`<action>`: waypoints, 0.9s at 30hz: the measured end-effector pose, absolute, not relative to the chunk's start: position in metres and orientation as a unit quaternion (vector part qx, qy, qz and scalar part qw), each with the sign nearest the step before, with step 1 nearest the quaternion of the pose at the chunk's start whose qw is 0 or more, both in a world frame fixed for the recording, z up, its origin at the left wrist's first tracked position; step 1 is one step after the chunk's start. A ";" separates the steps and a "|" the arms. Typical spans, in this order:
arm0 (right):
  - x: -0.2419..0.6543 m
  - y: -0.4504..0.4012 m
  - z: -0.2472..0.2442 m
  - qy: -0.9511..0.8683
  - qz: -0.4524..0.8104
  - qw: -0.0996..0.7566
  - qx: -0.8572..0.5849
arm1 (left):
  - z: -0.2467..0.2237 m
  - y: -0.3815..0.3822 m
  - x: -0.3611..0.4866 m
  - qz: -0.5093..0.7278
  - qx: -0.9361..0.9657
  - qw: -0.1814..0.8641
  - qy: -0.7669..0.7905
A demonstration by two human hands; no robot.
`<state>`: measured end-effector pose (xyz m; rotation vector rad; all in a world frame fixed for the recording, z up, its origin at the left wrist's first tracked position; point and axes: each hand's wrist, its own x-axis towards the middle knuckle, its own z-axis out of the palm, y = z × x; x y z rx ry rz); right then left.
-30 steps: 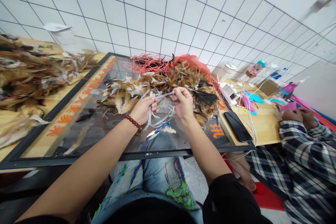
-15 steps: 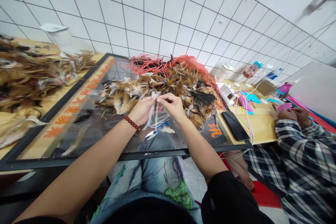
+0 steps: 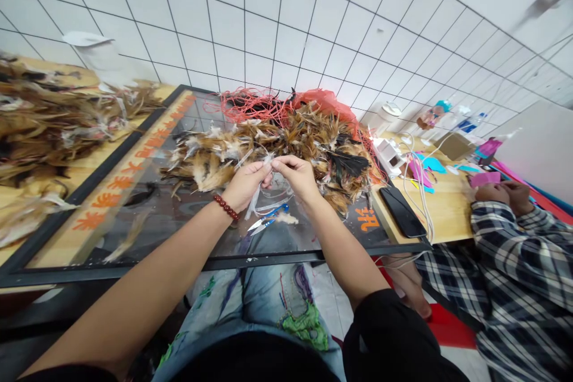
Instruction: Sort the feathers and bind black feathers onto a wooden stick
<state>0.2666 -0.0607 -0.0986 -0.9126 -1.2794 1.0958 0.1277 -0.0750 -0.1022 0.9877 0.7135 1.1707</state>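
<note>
My left hand (image 3: 251,184), with a beaded bracelet at the wrist, is closed in a pinch on a white translucent ribbon (image 3: 253,202). Opposite it, my right hand (image 3: 297,176) pinches the same ribbon, fingertips almost touching the left ones. Loose ends of the ribbon hang below both hands over the glass panel. Just beneath lie blue-handled thread snips (image 3: 268,219) with their blades pointing left. A small pale feather tuft (image 3: 287,219) is beside the snips. Behind my hands spreads a heap of brown feathers (image 3: 210,161), some white and black.
More brown feathers (image 3: 54,125) cover the wooden table at left. Red string (image 3: 250,106) and a red plastic bag (image 3: 324,101) lie at the back. A phone (image 3: 401,211) and white cables (image 3: 423,209) sit right. A co-worker's hands (image 3: 504,194) hold pink material.
The ribbon's loops below my hands have shifted, and my left fingers are curled in more tightly. The co-worker's pink piece is raised and shows more. The snips stay in place.
</note>
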 end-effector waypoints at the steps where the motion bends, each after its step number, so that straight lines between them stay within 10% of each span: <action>1: 0.267 -0.061 -0.098 -0.544 0.467 0.576 -0.392 | -0.102 -0.076 0.128 0.510 0.441 0.668 0.315; 19: 0.272 -0.060 -0.096 -0.458 0.667 0.470 -0.353 | -0.101 -0.075 0.122 0.434 0.405 0.764 0.250; 27: 0.272 -0.059 -0.093 -0.439 0.585 0.587 -0.348 | -0.103 -0.075 0.123 0.468 0.398 0.722 0.319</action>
